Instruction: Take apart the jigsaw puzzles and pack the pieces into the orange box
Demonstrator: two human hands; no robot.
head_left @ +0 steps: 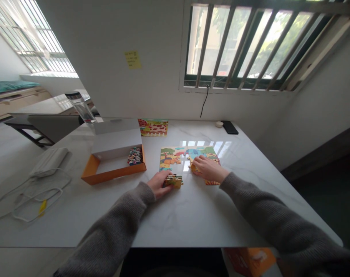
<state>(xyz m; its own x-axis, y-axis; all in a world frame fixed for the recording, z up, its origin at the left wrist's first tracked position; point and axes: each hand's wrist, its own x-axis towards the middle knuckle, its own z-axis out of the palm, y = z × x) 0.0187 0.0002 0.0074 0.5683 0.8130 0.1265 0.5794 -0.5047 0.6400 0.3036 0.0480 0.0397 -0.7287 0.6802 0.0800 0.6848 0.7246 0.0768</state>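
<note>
On the white marble table [175, 219], I'm seeing my left hand [160, 184] gripping a clump of jigsaw pieces [174, 181], half-closed, just in front of the part-built puzzle [189, 157]. My right hand [209, 169] is lying nearly flat on the puzzle, fingertips pinning a yellow piece [193, 167]. An orange box tray [114, 173] is sitting left of the puzzle.
</note>
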